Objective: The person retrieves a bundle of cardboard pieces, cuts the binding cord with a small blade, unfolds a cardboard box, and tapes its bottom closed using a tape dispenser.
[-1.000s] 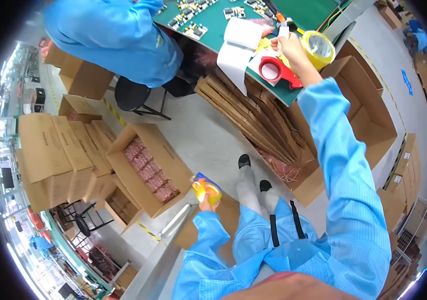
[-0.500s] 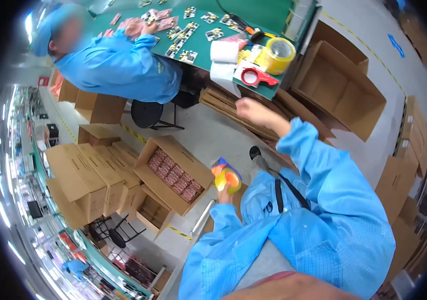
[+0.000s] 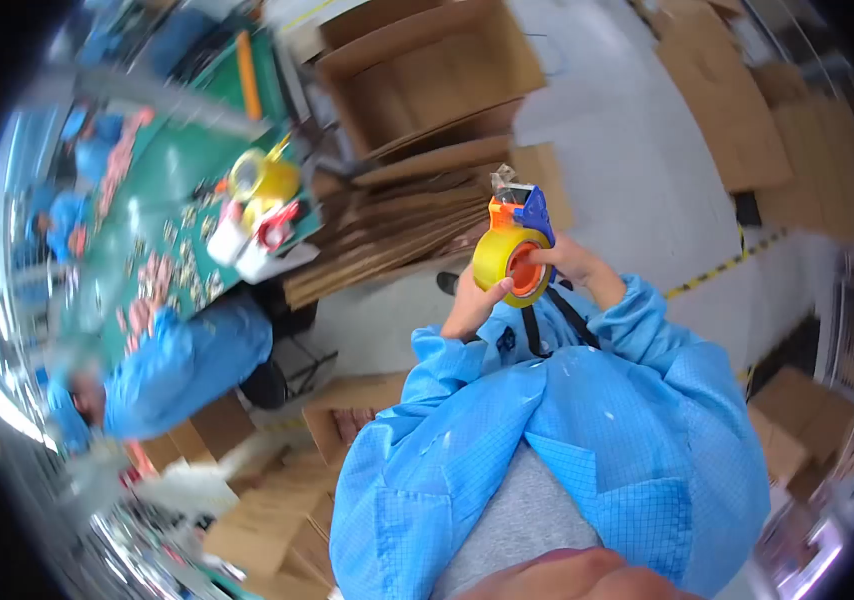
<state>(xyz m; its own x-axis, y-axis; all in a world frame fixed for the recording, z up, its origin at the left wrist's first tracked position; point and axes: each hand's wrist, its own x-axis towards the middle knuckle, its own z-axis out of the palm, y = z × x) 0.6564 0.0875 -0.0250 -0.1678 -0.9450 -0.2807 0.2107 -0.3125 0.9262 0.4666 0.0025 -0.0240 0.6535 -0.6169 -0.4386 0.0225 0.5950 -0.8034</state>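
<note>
A tape dispenser (image 3: 520,205) with a blue and orange frame is in front of my chest, its head pointing away from me. On it sits a roll of yellow tape (image 3: 492,258) with an orange hub. My left hand (image 3: 469,303) grips the roll from the left, thumb along its near edge. From the right, my right hand (image 3: 579,264) holds the dispenser, with fingers reaching into the hub. A crumpled bit of clear tape seems to stick out at the cutter end.
Flattened cardboard sheets (image 3: 397,225) are stacked ahead, beside an open cardboard box (image 3: 427,75). At left, a green table (image 3: 162,150) bears yellow tape rolls, a red tape dispenser (image 3: 275,228) and small parts. A co-worker in blue (image 3: 192,360) sits there. More cartons (image 3: 277,520) stand lower left.
The view has swung to the right. The dispenser has come up in front of me in my left hand, and my right hand has moved from near the table onto it.
</note>
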